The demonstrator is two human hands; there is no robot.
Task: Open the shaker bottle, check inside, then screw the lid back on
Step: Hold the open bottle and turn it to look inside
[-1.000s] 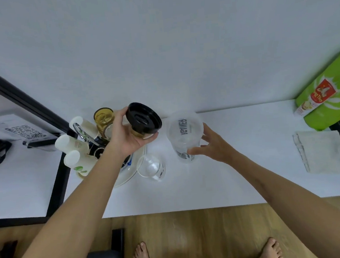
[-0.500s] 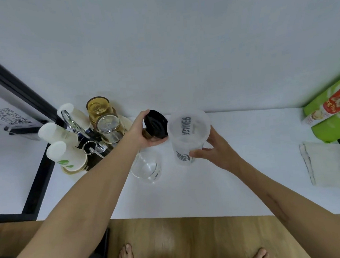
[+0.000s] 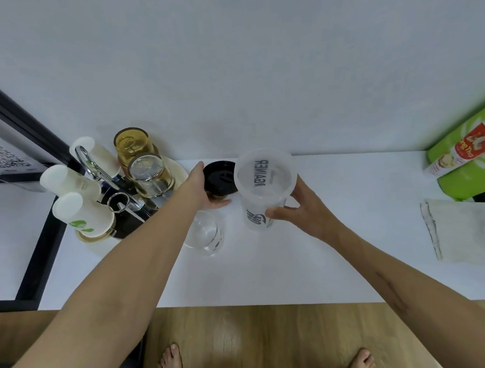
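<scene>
At frame centre: open translucent shaker bottle (image 3: 265,188), black lid (image 3: 220,179) off.
Right hand (image 3: 301,211) fingers clasp the bottle wall; left hand (image 3: 204,187) fingers grip the lid.

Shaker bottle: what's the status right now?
Left hand on black lid, off bottle. Right hand grips open shaker bottle. Clear glass close by.

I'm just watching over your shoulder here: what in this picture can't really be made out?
From the head view:
- Whether the black lid rests on the table or is held just above it: the left hand covers its near edge.
- What is inside the shaker bottle: its cloudy wall hides it.
- The right hand fingers behind the bottle.
- The green bag: cut off by the right edge, print too small.
</scene>
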